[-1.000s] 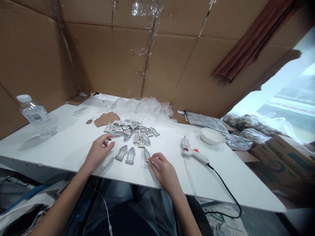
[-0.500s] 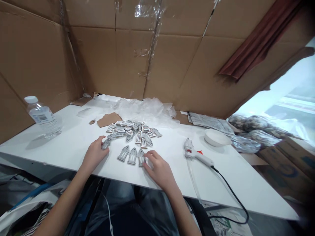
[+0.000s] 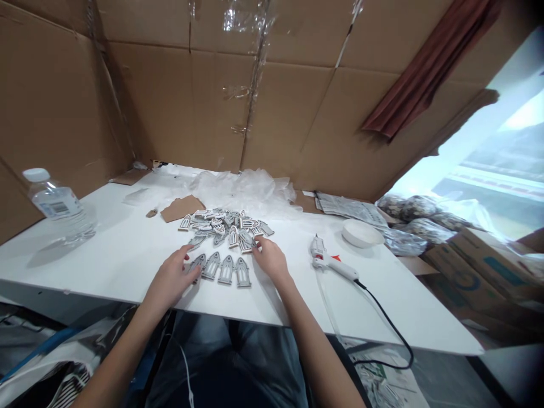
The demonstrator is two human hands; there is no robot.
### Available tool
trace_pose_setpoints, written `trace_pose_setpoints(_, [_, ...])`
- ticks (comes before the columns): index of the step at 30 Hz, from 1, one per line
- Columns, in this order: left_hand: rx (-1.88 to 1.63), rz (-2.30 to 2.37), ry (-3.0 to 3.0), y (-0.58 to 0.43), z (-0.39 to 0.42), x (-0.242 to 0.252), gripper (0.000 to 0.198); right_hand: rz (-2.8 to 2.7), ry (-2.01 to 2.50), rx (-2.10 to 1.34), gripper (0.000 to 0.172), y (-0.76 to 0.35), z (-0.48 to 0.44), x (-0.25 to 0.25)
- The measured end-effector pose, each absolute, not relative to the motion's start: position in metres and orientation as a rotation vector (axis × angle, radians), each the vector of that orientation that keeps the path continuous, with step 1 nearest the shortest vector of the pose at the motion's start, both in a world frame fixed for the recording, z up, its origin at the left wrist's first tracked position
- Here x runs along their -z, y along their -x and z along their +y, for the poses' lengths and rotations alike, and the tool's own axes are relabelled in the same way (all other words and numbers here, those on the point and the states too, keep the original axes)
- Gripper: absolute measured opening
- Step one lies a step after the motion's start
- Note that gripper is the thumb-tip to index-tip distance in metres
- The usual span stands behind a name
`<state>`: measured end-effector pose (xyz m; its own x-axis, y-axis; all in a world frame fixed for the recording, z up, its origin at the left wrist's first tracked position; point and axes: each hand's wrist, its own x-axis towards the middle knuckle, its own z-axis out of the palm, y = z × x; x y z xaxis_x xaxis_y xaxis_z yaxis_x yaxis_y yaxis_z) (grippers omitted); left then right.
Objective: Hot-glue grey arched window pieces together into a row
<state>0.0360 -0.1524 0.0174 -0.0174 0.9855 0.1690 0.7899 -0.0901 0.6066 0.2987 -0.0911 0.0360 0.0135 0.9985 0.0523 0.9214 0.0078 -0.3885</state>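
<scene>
A heap of small grey arch-shaped window cutouts (image 3: pixel 221 222) lies on the white table (image 3: pixel 127 249). In front of it several cutouts form a row (image 3: pixel 225 268). My left hand (image 3: pixel 172 277) rests at the row's left end, thumb and fingertips closed on the leftmost cutout (image 3: pixel 196 264). My right hand (image 3: pixel 270 258) reaches to the right edge of the heap, its fingers curled and touching a cutout (image 3: pixel 249 242) there.
A white glue gun (image 3: pixel 329 262) with a black cord lies to the right, beside a white bowl (image 3: pixel 361 233). A water bottle (image 3: pixel 57 205) stands at the left. Crumpled clear plastic (image 3: pixel 244 187), a cardboard scrap (image 3: pixel 182 207) and cardboard walls are behind.
My left hand brought a cutout from the heap to the row's left end. My right hand left the row's right end and moved up to the heap. The row grew.
</scene>
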Motion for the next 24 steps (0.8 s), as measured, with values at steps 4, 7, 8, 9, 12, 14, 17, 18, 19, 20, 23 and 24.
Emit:
trace_pose_setpoints(4, [-0.845, 1.963, -1.878, -0.027, -0.133, -0.026, 0.052, -1.87, 1.965, -0.46, 0.033, -0.302, -0.086, -0.03])
trace_pose_setpoints(7, [-0.823, 1.991, -1.883, -0.026, -0.115, -0.024, 0.053, -1.779, 1.945, -0.56, 0.032, -0.301, -0.078, -0.025])
trace_pose_setpoints(8, [-0.812, 1.994, -1.888, -0.026, -0.11, -0.021, 0.052, -1.753, 1.928, -0.601, 0.031, -0.3, -0.076, -0.023])
trace_pose_setpoints(9, [-0.804, 1.996, -1.892, -0.027, -0.105, -0.018, 0.049, -1.727, 1.905, -0.646, 0.029, -0.301, -0.074, -0.022])
trace_pose_setpoints(12, [-0.812, 1.99, -1.888, -0.029, -0.095, -0.007, 0.033, -1.63, 1.81, -0.784, 0.027, -0.306, -0.072, -0.02])
trace_pose_setpoints(14, [-0.841, 1.97, -1.871, -0.028, -0.093, -0.001, 0.028, -1.542, 1.736, -0.846, 0.026, -0.312, -0.075, -0.022])
trace_pose_setpoints(17, [-0.905, 1.919, -1.805, -0.022, -0.094, 0.0, 0.027, -1.416, 1.625, -0.877, 0.028, -0.324, -0.084, -0.029])
trace_pose_setpoints(18, [-0.928, 1.898, -1.768, -0.02, -0.095, 0.0, 0.029, -1.387, 1.596, -0.883, 0.029, -0.327, -0.088, -0.032])
trace_pose_setpoints(19, [-0.953, 1.874, -1.725, -0.017, -0.097, -0.001, 0.031, -1.366, 1.575, -0.894, 0.03, -0.33, -0.092, -0.034])
trace_pose_setpoints(20, [-0.98, 1.846, -1.678, -0.013, -0.098, -0.002, 0.035, -1.356, 1.564, -0.914, 0.031, -0.332, -0.096, -0.036])
trace_pose_setpoints(23, [-1.059, 1.739, -1.537, -0.001, -0.1, -0.005, 0.049, -1.376, 1.588, -1.0, 0.031, -0.332, -0.106, -0.035])
trace_pose_setpoints(24, [-1.077, 1.7, -1.495, 0.003, -0.101, -0.006, 0.054, -1.392, 1.608, -1.02, 0.031, -0.33, -0.108, -0.033])
